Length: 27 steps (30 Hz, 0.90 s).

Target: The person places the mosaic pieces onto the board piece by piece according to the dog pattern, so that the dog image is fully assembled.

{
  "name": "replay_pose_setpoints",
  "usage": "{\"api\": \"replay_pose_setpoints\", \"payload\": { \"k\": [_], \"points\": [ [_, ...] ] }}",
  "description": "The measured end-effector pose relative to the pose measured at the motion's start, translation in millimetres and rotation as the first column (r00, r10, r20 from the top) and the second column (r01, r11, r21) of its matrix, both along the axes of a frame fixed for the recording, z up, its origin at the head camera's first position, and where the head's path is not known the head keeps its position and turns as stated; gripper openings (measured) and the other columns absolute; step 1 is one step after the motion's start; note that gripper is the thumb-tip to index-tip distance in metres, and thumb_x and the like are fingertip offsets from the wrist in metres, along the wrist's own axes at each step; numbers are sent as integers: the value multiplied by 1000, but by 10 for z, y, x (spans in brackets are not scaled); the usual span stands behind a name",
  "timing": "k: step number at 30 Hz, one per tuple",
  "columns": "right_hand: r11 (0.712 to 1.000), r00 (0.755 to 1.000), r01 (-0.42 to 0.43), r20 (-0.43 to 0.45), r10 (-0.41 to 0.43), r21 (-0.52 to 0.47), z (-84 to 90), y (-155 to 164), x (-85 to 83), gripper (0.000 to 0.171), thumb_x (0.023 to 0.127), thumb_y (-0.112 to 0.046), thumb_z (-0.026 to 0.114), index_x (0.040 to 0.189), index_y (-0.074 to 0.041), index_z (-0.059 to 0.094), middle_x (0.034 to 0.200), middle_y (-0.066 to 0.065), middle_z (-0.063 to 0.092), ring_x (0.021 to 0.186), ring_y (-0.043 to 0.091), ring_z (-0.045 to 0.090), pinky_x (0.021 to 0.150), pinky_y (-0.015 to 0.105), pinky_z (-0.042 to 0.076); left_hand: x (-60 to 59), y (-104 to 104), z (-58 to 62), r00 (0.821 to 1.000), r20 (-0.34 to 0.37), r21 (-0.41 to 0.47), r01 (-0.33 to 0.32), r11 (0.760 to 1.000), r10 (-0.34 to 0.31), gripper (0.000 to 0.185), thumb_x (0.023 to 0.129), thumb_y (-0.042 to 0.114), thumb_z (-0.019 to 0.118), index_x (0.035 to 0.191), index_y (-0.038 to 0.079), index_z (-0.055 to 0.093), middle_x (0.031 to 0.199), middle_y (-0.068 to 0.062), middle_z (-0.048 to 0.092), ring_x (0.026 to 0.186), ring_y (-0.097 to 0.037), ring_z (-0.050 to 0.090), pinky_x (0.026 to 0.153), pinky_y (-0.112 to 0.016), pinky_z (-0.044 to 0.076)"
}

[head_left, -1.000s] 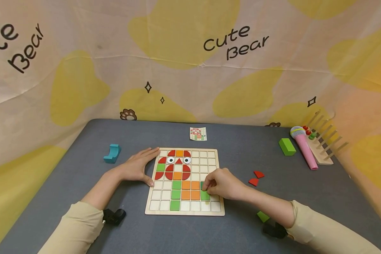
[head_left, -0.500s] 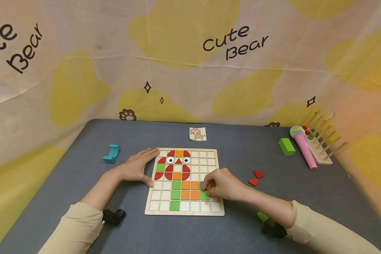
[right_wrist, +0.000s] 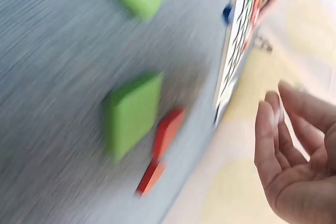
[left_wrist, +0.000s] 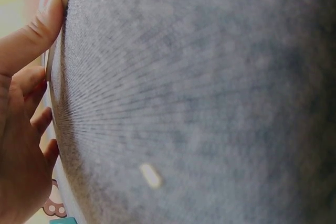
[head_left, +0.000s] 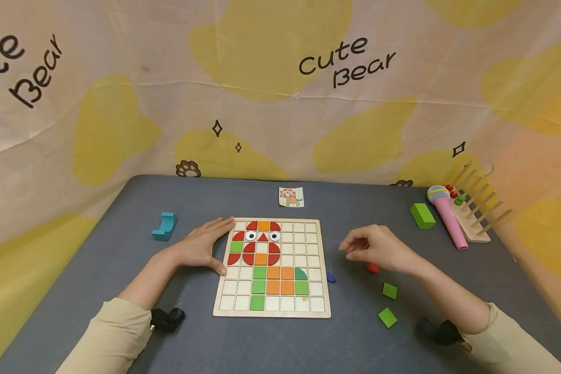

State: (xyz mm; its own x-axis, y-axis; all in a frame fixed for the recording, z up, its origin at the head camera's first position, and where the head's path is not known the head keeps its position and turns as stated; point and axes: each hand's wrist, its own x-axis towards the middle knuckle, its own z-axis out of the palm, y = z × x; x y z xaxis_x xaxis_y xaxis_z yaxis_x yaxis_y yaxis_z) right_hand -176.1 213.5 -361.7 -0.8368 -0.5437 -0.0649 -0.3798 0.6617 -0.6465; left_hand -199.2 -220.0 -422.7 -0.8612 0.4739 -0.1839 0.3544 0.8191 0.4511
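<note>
My right hand (head_left: 378, 249) has come off the wooden board (head_left: 272, 311) and now hovers above the grey table (head_left: 121, 218), to the right of the board, over a red piece (head_left: 373, 268). A moment ago its fingers were down on the board's lower right part; with the hand gone, a green quarter-round piece (head_left: 301, 274) shows seated in its cell there, just above a green square (head_left: 302, 287) and beside the orange squares. So that piece is placed, by my reckoning, and the hand is free for another. My right fingers are loosely curled and hold nothing; the right wrist view, though blurred, shows the palm bare with the fingers (right_wrist: 273, 129) relaxed above a green tile (right_wrist: 131, 114) and red pieces (right_wrist: 167, 129). Two green tiles (head_left: 389, 290) lie on the table near my right forearm, and a small blue piece (head_left: 331, 278) sits just beside the board's right edge. My left hand (head_left: 201, 248) has not moved: it lies flat, fingers straight, against the board's left edge, thumb at the lower side, steadying it. The left wrist view shows the fingertips (left_wrist: 50, 9) touching that edge.
</note>
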Motion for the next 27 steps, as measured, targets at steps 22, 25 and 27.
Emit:
{"api": "replay_pose_setpoints", "payload": {
  "k": [22, 25, 27],
  "points": [
    [959, 929, -259, 244, 280, -113, -254, 1006, 102, 32, 78, -6, 77, 110, -12, 72, 100, 12, 64, 81, 18, 61, 67, 23, 54, 5, -6, -3, 1000, -22, 0, 17, 1000, -17, 124, 60, 54, 89, 157, 7, 26, 166, -13, 22, 151, -46, 18, 109, -75, 22],
    [954, 923, -274, 247, 296, -120, -283, 990, 98, 33, 78, -4, 76, 110, -13, 72, 99, 11, 64, 80, 18, 61, 66, 23, 53, 8, -3, -3, 1000, -24, -2, 18, 1000, -18, 124, 60, 54, 88, 157, 8, 26, 166, -13, 22, 151, -46, 18, 109, -75, 23],
    [951, 921, -284, 240, 305, -120, -301, 967, 94, 34, 78, -3, 76, 110, -14, 72, 97, 11, 63, 79, 18, 61, 65, 23, 53, 10, -3, -3, 1000, -22, -2, 16, 1000, -16, 124, 60, 54, 88, 157, 8, 26, 166, -13, 22, 151, -46, 18, 109, -75, 22]
  ]
}}
